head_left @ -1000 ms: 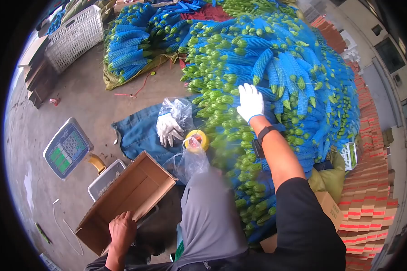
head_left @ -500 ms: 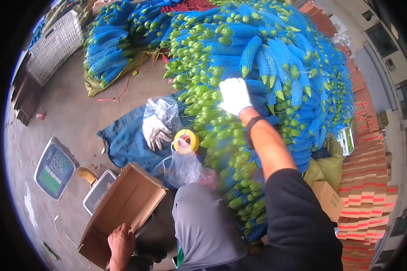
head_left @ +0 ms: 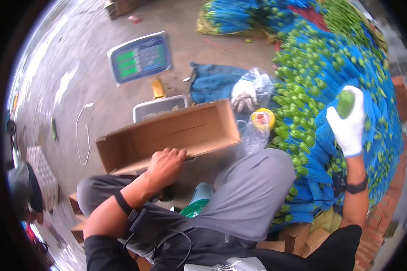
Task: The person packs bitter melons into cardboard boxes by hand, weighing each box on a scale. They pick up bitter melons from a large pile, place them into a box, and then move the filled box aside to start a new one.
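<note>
My right hand (head_left: pixel 348 124), in a white glove, is closed around a green flower bud (head_left: pixel 346 103) wrapped in blue net, lifted just above the big pile of net-sleeved green buds (head_left: pixel 330 67). My bare left hand (head_left: pixel 165 165) rests on the near edge of an open cardboard box (head_left: pixel 176 135) that lies on its side in front of my knees. The box looks empty inside. My grey trouser leg (head_left: pixel 253 189) lies between the box and the pile.
A digital scale (head_left: pixel 140 58) with its platform stands behind the box on the concrete floor. A spare white glove (head_left: pixel 243 95) in a clear bag and a yellow tape roll (head_left: pixel 263 118) lie on a blue cloth (head_left: pixel 212 81). Stacked cartons (head_left: pixel 384 212) stand at the right.
My right hand has pulled a netted bud out of the pile and raised it. My view has swung left and down, so the box and scale now sit in the middle.
</note>
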The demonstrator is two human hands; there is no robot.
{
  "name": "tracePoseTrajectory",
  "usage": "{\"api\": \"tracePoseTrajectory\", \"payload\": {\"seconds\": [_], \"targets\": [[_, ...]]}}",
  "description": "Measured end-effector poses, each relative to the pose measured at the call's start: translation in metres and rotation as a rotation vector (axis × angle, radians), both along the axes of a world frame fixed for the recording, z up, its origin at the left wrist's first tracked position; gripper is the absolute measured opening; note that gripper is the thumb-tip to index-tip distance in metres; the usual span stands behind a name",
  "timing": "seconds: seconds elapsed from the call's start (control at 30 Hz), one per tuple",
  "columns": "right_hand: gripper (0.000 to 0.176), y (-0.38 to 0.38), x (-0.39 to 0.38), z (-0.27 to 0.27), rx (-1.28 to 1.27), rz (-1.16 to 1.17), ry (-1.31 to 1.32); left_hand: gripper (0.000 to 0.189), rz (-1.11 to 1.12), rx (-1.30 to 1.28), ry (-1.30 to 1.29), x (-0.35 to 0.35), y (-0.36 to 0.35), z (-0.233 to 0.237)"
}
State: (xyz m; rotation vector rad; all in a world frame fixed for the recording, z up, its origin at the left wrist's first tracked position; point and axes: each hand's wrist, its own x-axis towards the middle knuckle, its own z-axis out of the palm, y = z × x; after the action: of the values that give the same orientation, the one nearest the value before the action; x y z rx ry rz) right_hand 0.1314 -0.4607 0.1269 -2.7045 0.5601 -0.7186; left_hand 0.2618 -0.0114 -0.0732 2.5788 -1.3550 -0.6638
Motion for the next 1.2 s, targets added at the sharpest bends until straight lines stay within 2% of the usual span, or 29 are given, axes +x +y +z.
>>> {"api": "tracePoseTrajectory", "payload": {"seconds": [0.1,0.2,0.33,0.37,0.4,0.47,0.5,0.53,0.6,0.63,0.67,0.7,0.77,0.83,0.87,0.9,0.97,1.0,1.03,1.07,1.1,1.13,1.17,1.2], "targets": [[0.056,0.074,0.032,0.044,0.199,0.270,0.005,0.035,-0.042,0.040,-0.065,-0.006,0.009,0.002],[0.058,0.148,0.070,0.072,0.210,0.572,0.015,0.046,-0.097,0.082,-0.092,-0.013,0.025,0.005],[0.056,0.242,0.131,0.061,0.166,0.876,0.009,0.043,-0.071,0.033,-0.041,-0.028,0.036,0.002],[0.055,0.266,0.145,0.052,0.151,0.939,0.009,0.060,-0.244,0.155,0.002,-0.028,0.036,-0.014],[0.054,0.292,0.159,0.039,0.137,0.997,0.004,0.061,-0.189,0.024,-0.041,-0.040,0.038,-0.048],[0.053,0.341,0.178,0.007,0.108,1.092,0.065,0.060,-0.066,-0.327,-0.076,-0.047,0.039,-0.061],[0.050,0.362,0.188,-0.010,0.041,1.170,0.197,0.059,0.004,-0.546,-0.064,-0.042,0.036,-0.043],[0.049,0.385,0.192,-0.025,0.062,1.135,0.318,0.054,-0.076,-0.241,-0.216,-0.047,0.035,-0.031],[0.047,0.420,0.207,-0.059,0.053,1.172,0.591,0.050,0.074,-0.170,0.480,-0.015,0.030,0.047],[0.044,0.433,0.208,-0.088,0.030,1.194,0.629,0.050,0.086,-0.170,0.463,-0.014,0.031,0.051],[0.044,0.446,0.211,-0.106,0.019,1.179,0.690,0.047,0.328,-0.216,0.757,-0.009,0.036,0.068],[0.042,0.457,0.215,-0.127,-0.022,1.170,0.766,0.052,0.376,-0.512,0.402,-0.035,0.018,-0.013],[0.043,0.471,0.221,-0.174,-0.076,1.143,0.884,0.043,0.520,-0.578,0.698,-0.050,0.031,-0.023],[0.047,0.476,0.224,-0.212,-0.141,1.117,0.939,0.067,-0.049,0.061,0.317,-0.058,0.017,-0.054],[0.049,0.475,0.228,-0.227,-0.154,1.110,0.966,0.070,0.028,0.014,0.139,-0.070,0.020,-0.060],[0.068,0.475,0.237,-0.242,-0.115,1.102,1.053,0.074,0.088,0.023,0.118,-0.076,0.014,-0.066],[0.092,0.467,0.236,-0.255,-0.014,1.144,0.961,0.084,0.210,0.040,0.079,-0.076,0.010,-0.054],[0.106,0.459,0.238,-0.259,0.007,1.182,0.946,0.089,0.036,0.194,0.141,-0.050,0.020,-0.012],[0.096,0.448,0.238,-0.261,0.046,1.194,0.923,0.094,-0.145,0.342,0.201,-0.036,0.027,0.011],[0.095,0.437,0.246,-0.275,0.029,1.192,0.989,0.104,-0.158,0.306,0.130,-0.035,0.030,0.010],[0.094,0.425,0.251,-0.288,0.012,1.187,1.056,0.104,-0.153,0.301,0.135,-0.036,0.032,0.011],[0.084,0.409,0.251,-0.298,-0.005,1.174,1.038,0.095,-0.118,0.282,0.145,-0.036,0.034,0.017],[0.074,0.404,0.252,-0.281,-0.082,1.076,1.173,0.087,-0.084,0.266,0.154,-0.036,0.036,0.021],[0.068,0.401,0.251,-0.269,-0.127,1.059,1.297,0.087,-0.084,0.264,0.156,-0.036,0.037,0.020]]}}
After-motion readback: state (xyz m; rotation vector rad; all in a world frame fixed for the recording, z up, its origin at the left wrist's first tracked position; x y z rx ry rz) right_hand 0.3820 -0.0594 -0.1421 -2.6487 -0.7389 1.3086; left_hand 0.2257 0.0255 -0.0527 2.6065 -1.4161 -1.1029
